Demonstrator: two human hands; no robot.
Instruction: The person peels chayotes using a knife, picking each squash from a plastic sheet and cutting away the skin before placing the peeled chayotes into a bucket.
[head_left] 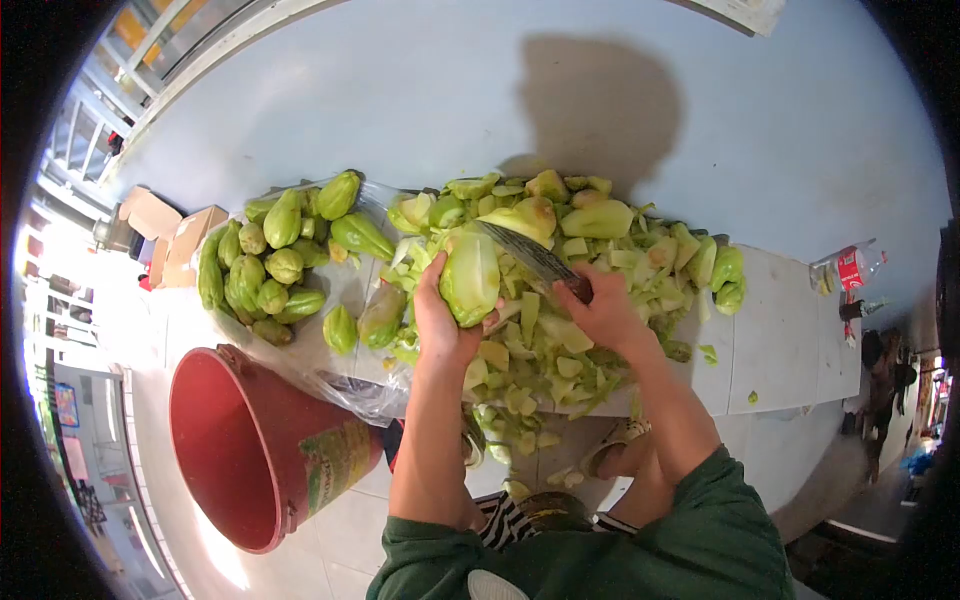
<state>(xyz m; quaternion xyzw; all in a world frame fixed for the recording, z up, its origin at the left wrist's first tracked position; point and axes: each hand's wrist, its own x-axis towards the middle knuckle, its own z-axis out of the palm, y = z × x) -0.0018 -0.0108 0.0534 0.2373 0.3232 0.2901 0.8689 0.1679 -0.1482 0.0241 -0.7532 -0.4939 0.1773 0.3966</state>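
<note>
A pale green, partly peeled chayote (468,278) is gripped in my left hand (440,315), a lighter cut strip running down its side. My right hand (608,312) is closed around the handle of a knife (535,252), whose dark, wet-looking blade points up and left toward the top of the chayote. Whether the blade touches it I cannot tell. Beneath both hands spreads a heap of chayote peels and cut pieces (560,350). Larger peeled chunks (598,219) lie along the back of the heap.
Several whole chayotes (284,218) are piled at the left on clear plastic (375,400). A red bucket (265,460) lies tilted at the lower left. Cardboard boxes (190,245) stand behind the pile. A bottle with a red label (850,268) is at the far right.
</note>
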